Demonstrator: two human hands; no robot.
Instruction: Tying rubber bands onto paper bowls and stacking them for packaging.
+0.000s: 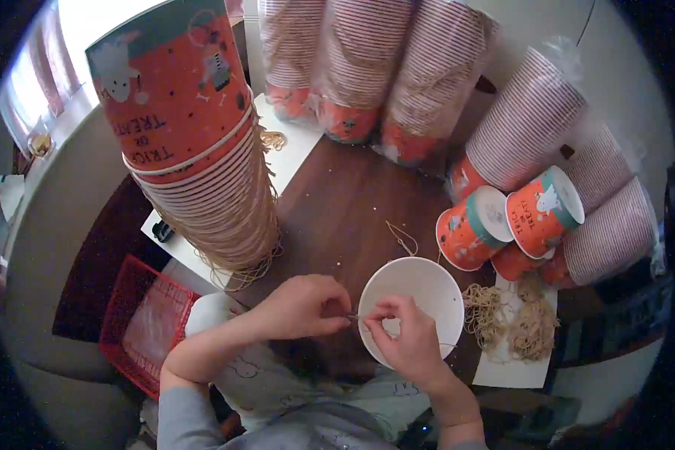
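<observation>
A white-lined paper bucket (435,296) stands mouth-up in front of me. At its left rim my left hand (307,307) is closed, thumb and finger pinching something small and dark. My right hand (406,336) reaches over the bucket's mouth, its thumb and fingers pinched together close to the left fingertips. What the right fingers hold is too small to make out. A thin piece of cord (448,346) shows at the right rim. Beyond the bucket lies a loop of tan cord (403,238) on the brown table (322,199).
A tall stack of nested orange buckets (202,172) with cord loops hanging along it rises at left. Wrapped bucket stacks (364,67) line the back and right. Loose orange buckets (469,232) stand at right, near tangled cord bundles (532,330). A red basket (146,319) sits lower left.
</observation>
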